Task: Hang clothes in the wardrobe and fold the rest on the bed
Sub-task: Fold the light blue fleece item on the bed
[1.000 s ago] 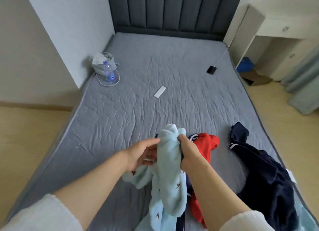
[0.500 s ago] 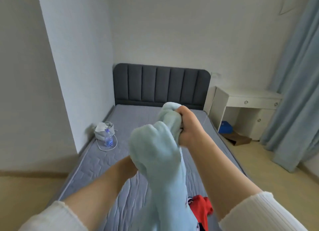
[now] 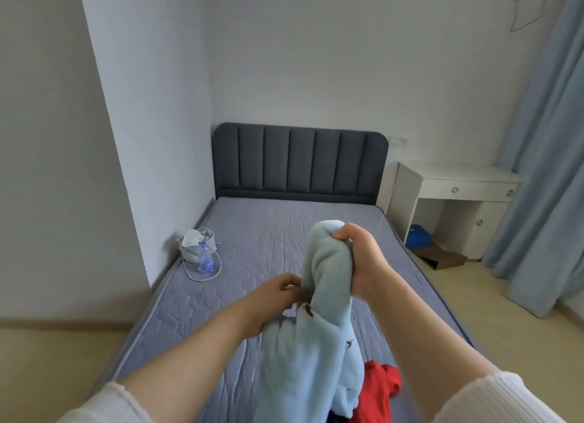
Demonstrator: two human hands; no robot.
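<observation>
Right grip (image 3: 357,258) clamps the pale-blue fleece garment (image 3: 319,343); left grip (image 3: 278,294) pinches its edge.

Fluffy matt fleece garment (image 3: 319,343); quilted cloth mattress (image 3: 252,242); padded fabric headboard (image 3: 300,160).

Soft even daylight, bright enough, cool bluish cast; shadows faint; no glare; slight blur overall; wide-angle bending walls at edges.

White knit sleeves (image 3: 502,397) (ribbed cuffs).
</observation>
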